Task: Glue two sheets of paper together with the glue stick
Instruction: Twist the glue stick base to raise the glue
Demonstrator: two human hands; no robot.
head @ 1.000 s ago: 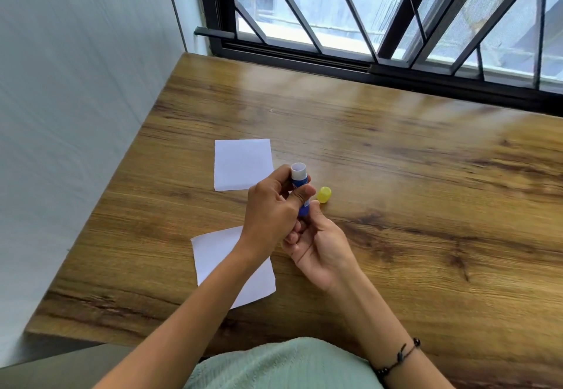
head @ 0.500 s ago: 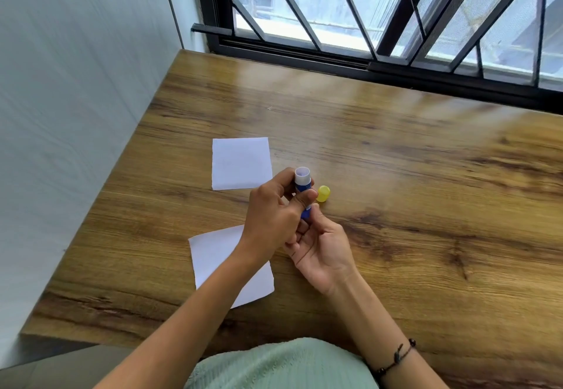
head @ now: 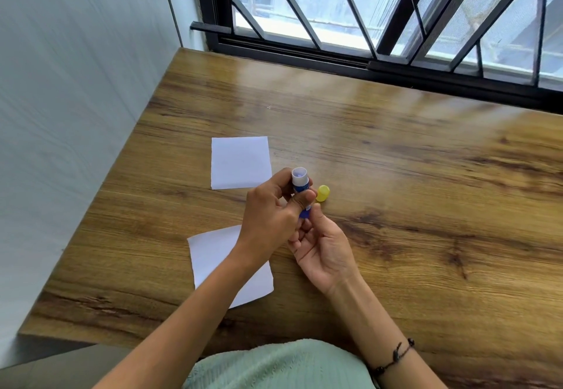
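Uncapped glue stick (head: 300, 186) upright above surface (head: 396, 175) centre: our left hand (head: 274, 215) clamps the barrel, right hand (head: 323, 248) pinches its base. We twist slowly, exposing little glue. Yellow cap (head: 322, 192) beside; paper sheets (head: 240, 161) toward left edge.

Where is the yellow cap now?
The yellow cap lies on the table, just right of the glue stick held in both hands, near the far sheet.
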